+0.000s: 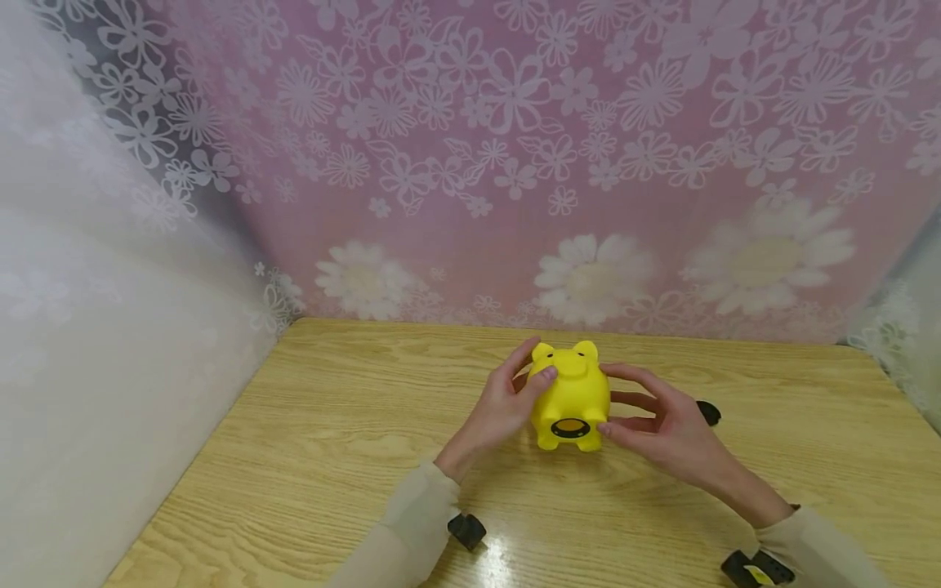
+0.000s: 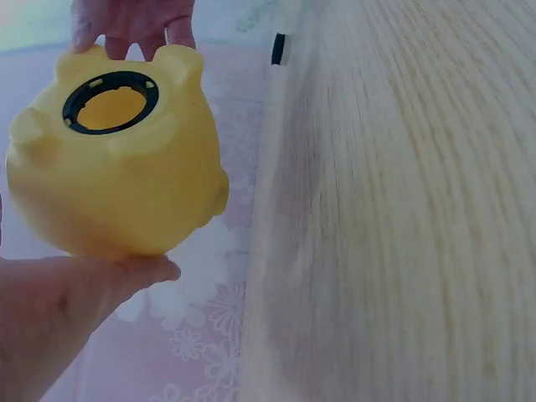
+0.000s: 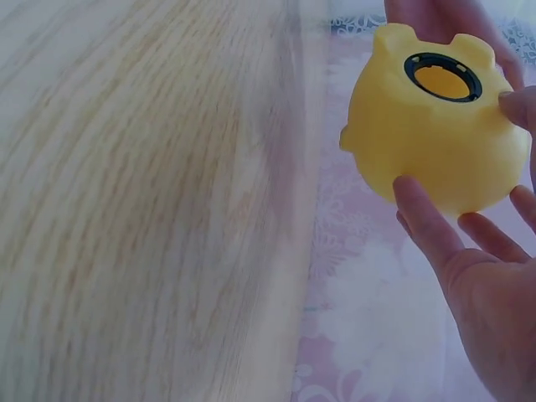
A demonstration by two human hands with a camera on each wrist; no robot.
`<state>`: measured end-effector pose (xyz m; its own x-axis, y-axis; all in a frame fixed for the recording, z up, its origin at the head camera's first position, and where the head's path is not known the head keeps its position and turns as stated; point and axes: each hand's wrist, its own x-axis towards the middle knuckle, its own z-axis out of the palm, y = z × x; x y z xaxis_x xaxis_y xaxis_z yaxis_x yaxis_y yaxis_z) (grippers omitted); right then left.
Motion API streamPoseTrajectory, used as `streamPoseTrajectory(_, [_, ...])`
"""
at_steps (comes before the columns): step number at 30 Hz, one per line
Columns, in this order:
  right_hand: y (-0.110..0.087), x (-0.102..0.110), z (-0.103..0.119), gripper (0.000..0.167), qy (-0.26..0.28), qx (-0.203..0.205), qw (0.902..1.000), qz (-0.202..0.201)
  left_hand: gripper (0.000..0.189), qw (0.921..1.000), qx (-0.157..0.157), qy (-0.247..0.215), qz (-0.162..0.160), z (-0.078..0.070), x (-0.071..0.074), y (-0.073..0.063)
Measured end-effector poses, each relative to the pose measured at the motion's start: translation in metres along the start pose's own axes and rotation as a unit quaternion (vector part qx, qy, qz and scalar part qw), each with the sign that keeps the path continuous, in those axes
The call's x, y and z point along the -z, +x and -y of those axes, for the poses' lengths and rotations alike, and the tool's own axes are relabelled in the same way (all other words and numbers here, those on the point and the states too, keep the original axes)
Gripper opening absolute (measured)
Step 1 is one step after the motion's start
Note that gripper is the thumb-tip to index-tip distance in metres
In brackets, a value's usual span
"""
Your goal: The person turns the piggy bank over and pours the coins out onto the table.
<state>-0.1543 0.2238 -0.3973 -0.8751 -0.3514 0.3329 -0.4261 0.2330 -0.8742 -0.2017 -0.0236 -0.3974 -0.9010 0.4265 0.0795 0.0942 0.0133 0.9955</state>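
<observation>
A yellow piggy bank (image 1: 569,396) is held up above the table, its underside tilted toward the head camera. In its belly is a round opening with a black ring (image 2: 152,98), and the yellow inside shows through it. My left hand (image 1: 503,408) grips one side, thumb on the front near the snout. On the other side, my right hand (image 1: 680,437) holds it with spread, bent fingers and thumb. From the right wrist view, fingertips press on the piggy bank (image 3: 435,151) from below and beside. A small black round piece (image 1: 709,412) lies beyond my right hand.
The wood-grain table (image 1: 331,457) reaches back to a pink flowered curtain (image 1: 470,163). A white cloth (image 1: 110,327) hangs along the left side. Black wrist devices (image 1: 466,531) sit at both sleeve cuffs.
</observation>
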Motion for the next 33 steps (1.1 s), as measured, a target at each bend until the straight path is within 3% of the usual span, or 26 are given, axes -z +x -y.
streamPoseTrajectory(4, [-0.0002,-0.0008,-0.002,0.068,0.009,0.0,1.0,0.001,0.058,0.9984,0.031,-0.046,-0.008,0.0015,0.0002,0.0012])
streamPoseTrajectory(10, [-0.0007,-0.0033,-0.0037,0.069,-0.006,0.006,0.9999,-0.009,0.062,0.9906,0.072,-0.115,0.02,0.0013,-0.0005,0.0028])
streamPoseTrajectory(24, [0.0043,-0.0066,-0.0052,0.075,-0.017,0.038,0.999,-0.016,0.06,0.9867,0.111,-0.103,0.059,0.001,0.0037,0.0038])
streamPoseTrajectory(33, [0.0056,-0.0063,-0.0025,0.07,-0.003,0.002,1.0,0.001,0.06,0.9928,0.101,-0.063,0.013,0.0025,0.0016,0.0045])
